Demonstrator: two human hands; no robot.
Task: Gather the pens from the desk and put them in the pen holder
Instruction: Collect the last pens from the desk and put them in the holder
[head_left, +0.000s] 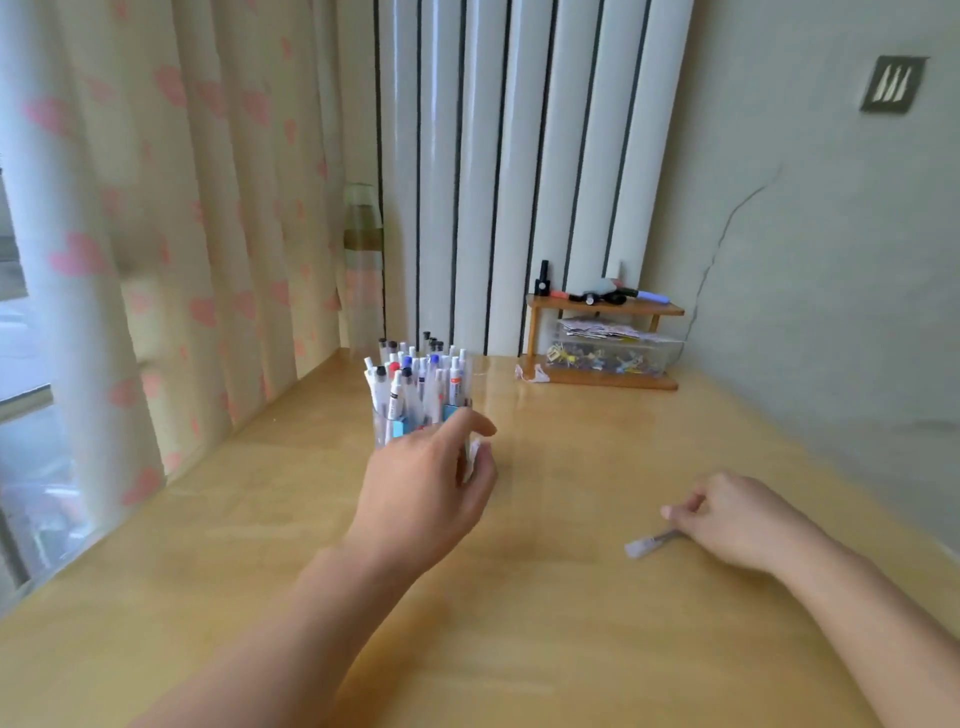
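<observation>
- Picking up what looks like the last loose pen (649, 543): the right hand (737, 522) has its grip curled down onto the pen's near end, fingertips pinching the barrel; the pen's capped tip sticks out to the left of that grip, low over the counter (545, 623), touching or just clear (blur, cannot tell).
- Left hand (423, 480) sits against the near side of the clear pen holder (387, 431), grip spread around it, thumb and fingers apart; full contact cannot be confirmed.
- Holder is packed with upright pens (415, 379), well to the left of the right grip and further from the body.
- No other stray pens visible on the counter.
- Judgement: final pickup in hand. Next move calls for lifting, turning the pen upright, carrying it left, and finding a gap in the crowded bundle while the left hand steadies the holder.
</observation>
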